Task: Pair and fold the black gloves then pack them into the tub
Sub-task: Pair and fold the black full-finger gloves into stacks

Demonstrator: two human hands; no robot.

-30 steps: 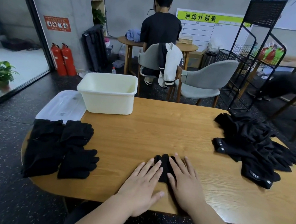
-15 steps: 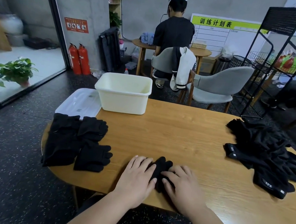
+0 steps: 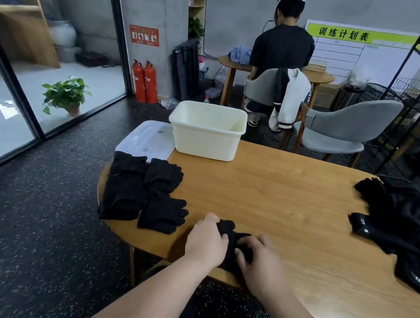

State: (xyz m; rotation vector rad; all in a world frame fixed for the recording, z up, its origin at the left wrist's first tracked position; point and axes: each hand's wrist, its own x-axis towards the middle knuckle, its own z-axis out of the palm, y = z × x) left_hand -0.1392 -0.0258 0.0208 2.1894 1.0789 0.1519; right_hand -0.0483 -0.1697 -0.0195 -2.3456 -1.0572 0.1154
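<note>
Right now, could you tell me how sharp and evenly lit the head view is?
Head view: left hand, right hand and the glove they grip are sharp; the wide lens bows the table edge; the top-left corner is smeared.

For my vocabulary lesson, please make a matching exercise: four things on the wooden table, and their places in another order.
1. cream rectangular plastic tub
2. clear flat plastic lid
3. loose heap of black fabric gloves
4. bundled black fabric glove

A. right end of wooden table
B. gripped by left hand, right hand
C. just left of the tub
D. far left, standing open

Pairs: 1-D, 2-C, 3-A, 4-B
</note>
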